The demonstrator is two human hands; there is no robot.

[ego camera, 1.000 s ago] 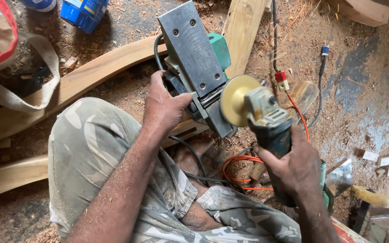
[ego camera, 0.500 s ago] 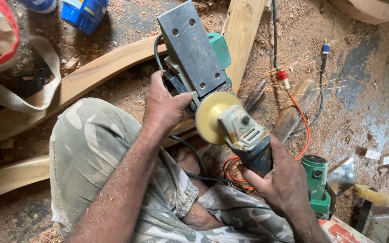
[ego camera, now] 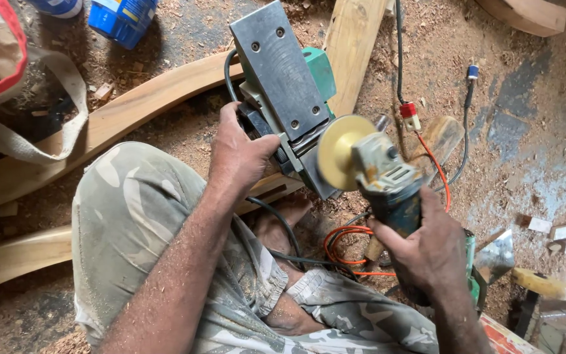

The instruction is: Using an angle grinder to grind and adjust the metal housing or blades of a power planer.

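Note:
My left hand (ego camera: 238, 156) grips an electric planer (ego camera: 285, 85), green-bodied, turned so its grey metal sole faces up and tilts toward me. My right hand (ego camera: 427, 249) holds an angle grinder (ego camera: 381, 177) by its dark body. Its round yellow disc (ego camera: 337, 152) stands on edge just right of the planer's lower end, close to the blade slot. Whether the disc touches the planer cannot be told. A black cord runs from the planer down past my knee.
I sit on a sawdust-covered floor in camouflage trousers. Curved wooden pieces (ego camera: 119, 118) lie at left, a plank (ego camera: 352, 46) behind the planer. An orange cable (ego camera: 348, 249) coils below the grinder. A blue container (ego camera: 122, 19), a cloth bag (ego camera: 8, 59) and a second green tool (ego camera: 471, 275) lie around.
My right hand has brought the angle grinder leftward and up, so its yellow disc now sits beside the planer's lower end. My left hand and the planer have stayed put.

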